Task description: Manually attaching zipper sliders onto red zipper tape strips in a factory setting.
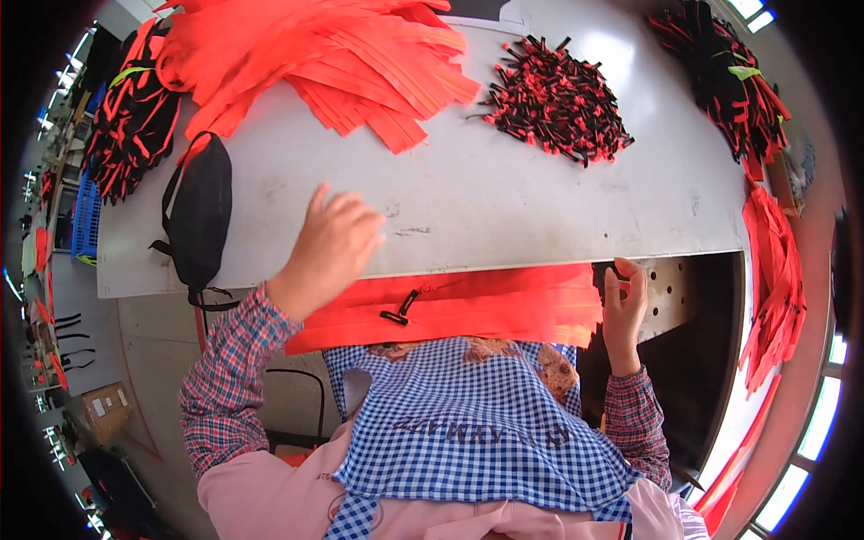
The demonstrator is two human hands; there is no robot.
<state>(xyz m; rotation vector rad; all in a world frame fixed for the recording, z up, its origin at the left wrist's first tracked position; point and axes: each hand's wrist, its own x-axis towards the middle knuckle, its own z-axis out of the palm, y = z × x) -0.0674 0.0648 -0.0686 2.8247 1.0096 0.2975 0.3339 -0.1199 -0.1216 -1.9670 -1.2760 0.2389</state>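
Note:
My left hand (331, 241) is raised over the near part of the grey table (486, 202), fingers loosely bent and apart, slightly blurred, with nothing visible in it. Just past the table's front edge on the right, my right hand (625, 310) has its thumb and fingertips drawn together; a small dark bit shows by the fingertips, too small to name. Across my lap, below the table edge, lies a stack of bright red-orange fabric strips (504, 301). On it rest a small black loop piece (394, 318) and another short black piece (409, 301).
A large heap of red-orange strips (360, 67) covers the far left of the table. Beside it is a pile of small black-and-red pieces (558, 103). A black pouch (200, 211) lies at left. Tied black-and-red bundles (135, 112) sit at both far corners; red strips (772, 279) hang at right.

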